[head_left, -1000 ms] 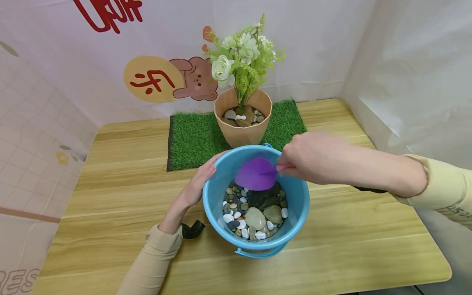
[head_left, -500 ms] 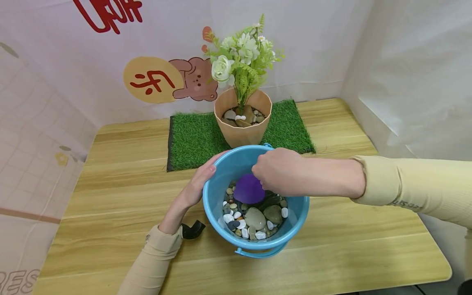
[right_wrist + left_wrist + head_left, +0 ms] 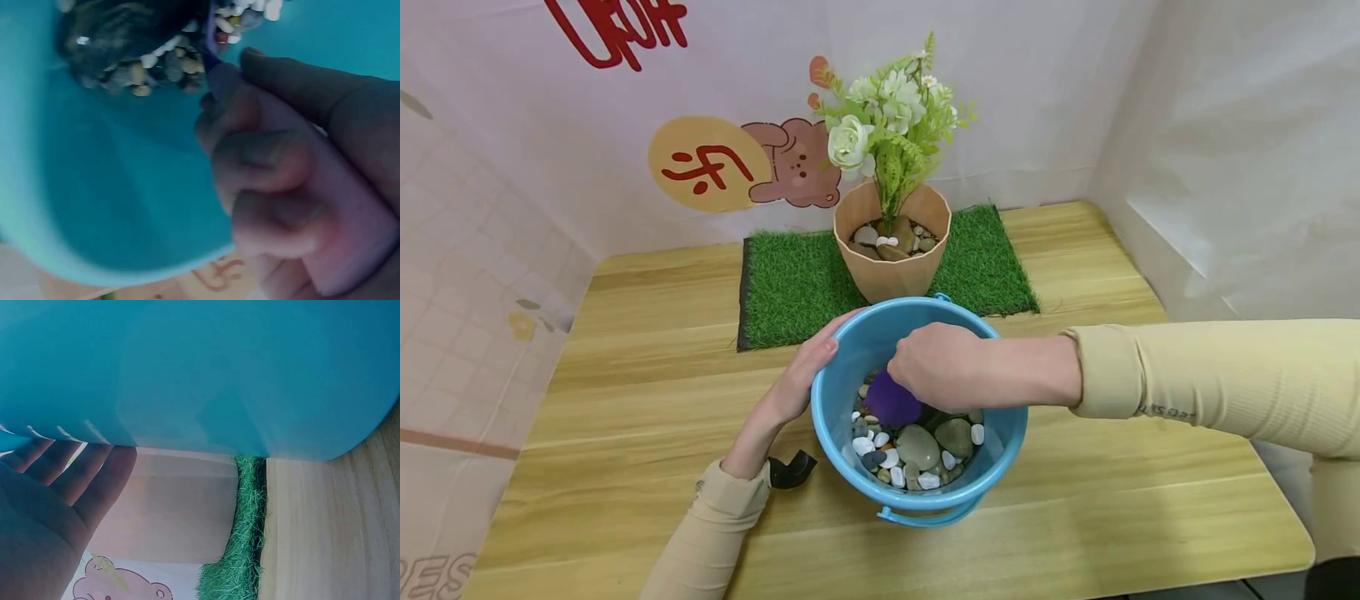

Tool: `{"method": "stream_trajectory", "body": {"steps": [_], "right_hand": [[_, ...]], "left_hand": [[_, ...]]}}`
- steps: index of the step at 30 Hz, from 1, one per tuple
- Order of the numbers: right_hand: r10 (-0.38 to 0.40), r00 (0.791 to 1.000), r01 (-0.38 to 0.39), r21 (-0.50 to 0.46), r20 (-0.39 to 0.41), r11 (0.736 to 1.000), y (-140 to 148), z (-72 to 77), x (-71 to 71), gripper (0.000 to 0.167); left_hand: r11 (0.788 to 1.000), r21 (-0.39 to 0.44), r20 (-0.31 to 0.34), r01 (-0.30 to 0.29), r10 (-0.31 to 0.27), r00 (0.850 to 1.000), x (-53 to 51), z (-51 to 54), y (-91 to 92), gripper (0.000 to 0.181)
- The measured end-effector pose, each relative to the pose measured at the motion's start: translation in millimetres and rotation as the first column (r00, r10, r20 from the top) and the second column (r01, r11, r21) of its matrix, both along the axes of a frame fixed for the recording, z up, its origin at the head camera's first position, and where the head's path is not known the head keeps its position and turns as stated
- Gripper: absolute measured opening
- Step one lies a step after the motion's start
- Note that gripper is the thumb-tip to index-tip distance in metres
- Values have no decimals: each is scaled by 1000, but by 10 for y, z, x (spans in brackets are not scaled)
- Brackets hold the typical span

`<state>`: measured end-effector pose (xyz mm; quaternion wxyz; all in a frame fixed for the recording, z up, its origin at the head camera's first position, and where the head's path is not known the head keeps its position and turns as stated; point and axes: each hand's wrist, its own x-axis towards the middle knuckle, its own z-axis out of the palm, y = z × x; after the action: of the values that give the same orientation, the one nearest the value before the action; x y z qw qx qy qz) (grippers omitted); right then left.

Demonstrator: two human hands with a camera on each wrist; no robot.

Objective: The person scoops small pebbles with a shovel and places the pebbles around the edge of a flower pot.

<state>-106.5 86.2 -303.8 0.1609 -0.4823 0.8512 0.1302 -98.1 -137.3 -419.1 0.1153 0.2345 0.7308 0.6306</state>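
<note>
A light-blue bucket point(image 3: 827, 417) stands on the wooden table, with pebbles point(image 3: 917, 447) and larger stones in its bottom. My right hand point(image 3: 943, 367) reaches inside it and grips a toy shovel point(image 3: 891, 402). In the right wrist view, the fingers curl round the shovel's pink handle point(image 3: 350, 219). Its rounded purple blade is low among the stones, partly hidden by the hand in the head view. My left hand point(image 3: 801, 375) rests against the bucket's left side. The left wrist view has its fingers point(image 3: 106, 475) fairly straight along the bucket's outer wall.
Behind the bucket, a peach flowerpot point(image 3: 891, 279) with white flowers point(image 3: 898, 104) stands on a green turf mat point(image 3: 797, 283). A black curved piece point(image 3: 792, 469) is by the left wrist. The bucket's handle point(image 3: 928, 519) hangs at the front.
My right hand has moved left and down inside the bucket, bringing the shovel's blade lower onto the pebbles. The left hand stays on the bucket.
</note>
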Motion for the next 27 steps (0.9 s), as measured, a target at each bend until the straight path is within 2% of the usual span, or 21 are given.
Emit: {"method": "stream_trajectory", "body": {"steps": [3,6,8,10,14,17,19,21,24,27], "right_hand": [[-59,992,66,-57,112,996,60,-10,-96,29],[-95,966,126,-115,241,985,126,-34,-192,49],[-104,950,148,-130,295,980,159,-58,-221,54],[-95,950,144,-147,299,979,179,-92,-212,50],[-76,970,119,-178,231,977,198,-155,-147,36],[-59,967,115,-219,247,969,224,-180,-154,42],[-63,944,144,-233,323,962,251,-187,-192,50],[-69,912,176,-232,405,957,281,-201,-230,55],[-85,874,211,-217,479,953,321,-229,-263,57],[-79,874,215,-236,479,948,355,-247,-265,55]], "left_hand": [[1000,3,2,1,-2,1000,5,7,0,66],[1000,12,0,5,-5,1000,2,6,0,66],[1000,20,0,9,-9,1000,-2,3,1,66],[1000,23,-3,12,-12,1000,-6,-2,2,66],[1000,25,-7,16,-15,1000,-10,-14,6,66],[1000,24,-6,17,-17,1000,-11,-19,10,66],[1000,26,-3,17,-17,1000,-12,-22,11,66],[999,28,0,16,-16,1000,-15,-24,10,66],[999,38,2,16,-16,1000,-21,-28,7,66],[999,45,6,22,-22,1000,-29,-29,9,65]]}}
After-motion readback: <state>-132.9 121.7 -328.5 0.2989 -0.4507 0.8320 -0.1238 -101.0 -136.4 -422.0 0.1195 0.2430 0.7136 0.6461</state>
